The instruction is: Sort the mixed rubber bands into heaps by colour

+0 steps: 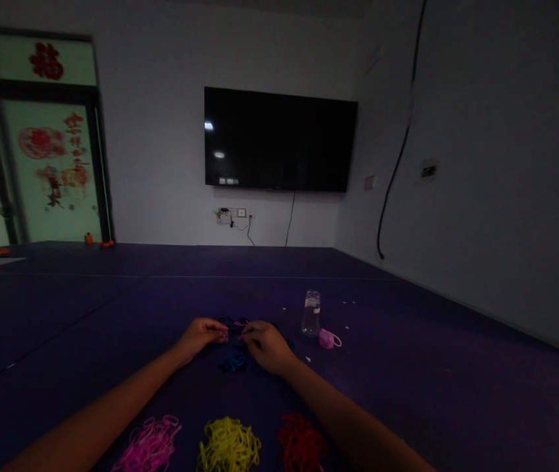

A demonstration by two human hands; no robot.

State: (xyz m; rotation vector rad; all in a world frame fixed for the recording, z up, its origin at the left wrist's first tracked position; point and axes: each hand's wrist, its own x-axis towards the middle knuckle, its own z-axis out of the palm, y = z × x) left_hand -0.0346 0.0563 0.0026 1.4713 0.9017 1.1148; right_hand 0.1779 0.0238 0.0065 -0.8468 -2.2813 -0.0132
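Note:
Over a pile of dark blue bands (234, 362) on the purple surface, both my hands work close together. My left hand (201, 337) is closed in a pinch, with a small pale pinkish bit showing at its fingertips. Just across a narrow gap, my right hand (268, 347) is pinched too, fingers curled down and a hint of pink by the tips. What either hand grips is too small and dark to name. Nearer me lie three heaps of thin elastic bands: pink (149, 446), yellow (230, 446) and red (301, 444).
Right of my hands stands a clear bottle (311, 316), with a pink cap with a loop (327, 339) beside it. White scraps (308, 359) dot the purple surface (407, 380). A television (279, 139) hangs on the far wall; a black cable (397, 170) dangles at right.

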